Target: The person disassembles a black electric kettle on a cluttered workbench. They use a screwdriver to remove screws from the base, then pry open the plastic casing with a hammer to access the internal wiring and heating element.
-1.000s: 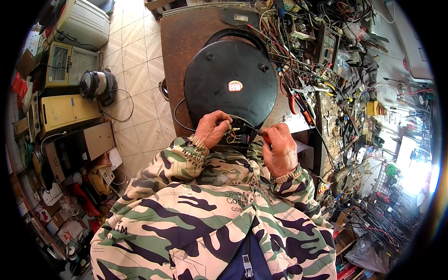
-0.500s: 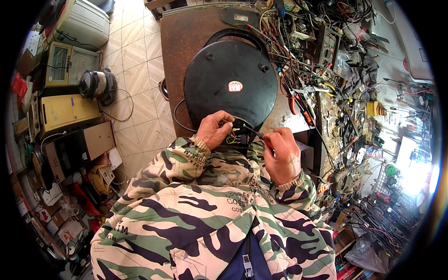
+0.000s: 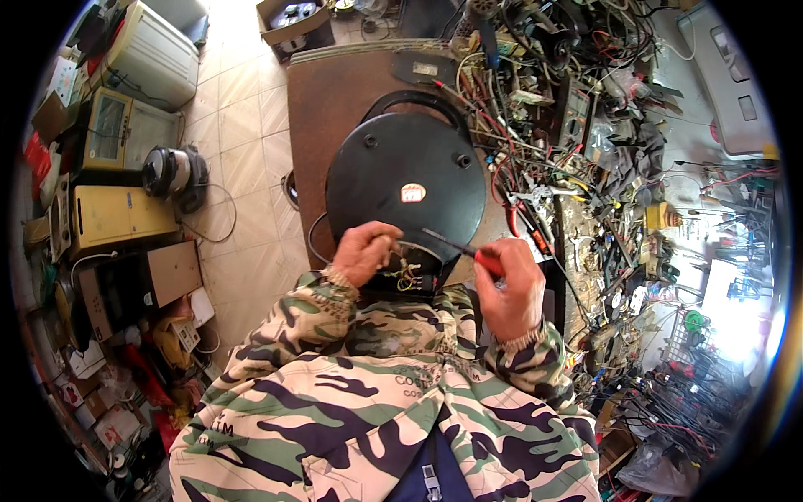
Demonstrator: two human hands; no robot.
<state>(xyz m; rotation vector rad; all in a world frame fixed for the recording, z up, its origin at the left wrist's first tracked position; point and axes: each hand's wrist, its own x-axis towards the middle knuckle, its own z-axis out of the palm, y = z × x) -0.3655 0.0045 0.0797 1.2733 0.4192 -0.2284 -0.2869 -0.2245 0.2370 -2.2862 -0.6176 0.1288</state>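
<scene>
Two hands work at the near edge of one round black appliance [image 3: 406,180], which lies bottom-up on the brown bench [image 3: 322,100]. The left hand [image 3: 365,251] is curled nearly closed, its fingertips pinching a small bunch of coloured wires [image 3: 403,272] in an open gap at the appliance's near rim. The right hand [image 3: 508,289] is closed around the red handle of one screwdriver [image 3: 460,247], whose thin dark shaft slants left toward that same gap. Both sleeves are camouflage cloth.

The appliance's base is smooth, matt plastic with one small red-and-white sticker at its centre, two round feet at its far side and one curved black handle beyond them. One dark cord loops from its left edge.

Right of the appliance, the bench is buried under tangled wires, pliers and other metal tools, too many to count. Left of it, the floor is pale square tile, and there stand one yellow box [image 3: 113,217], one cream casing with a screen [image 3: 125,130], one round pot [image 3: 171,171] and one cardboard box [image 3: 171,272].
</scene>
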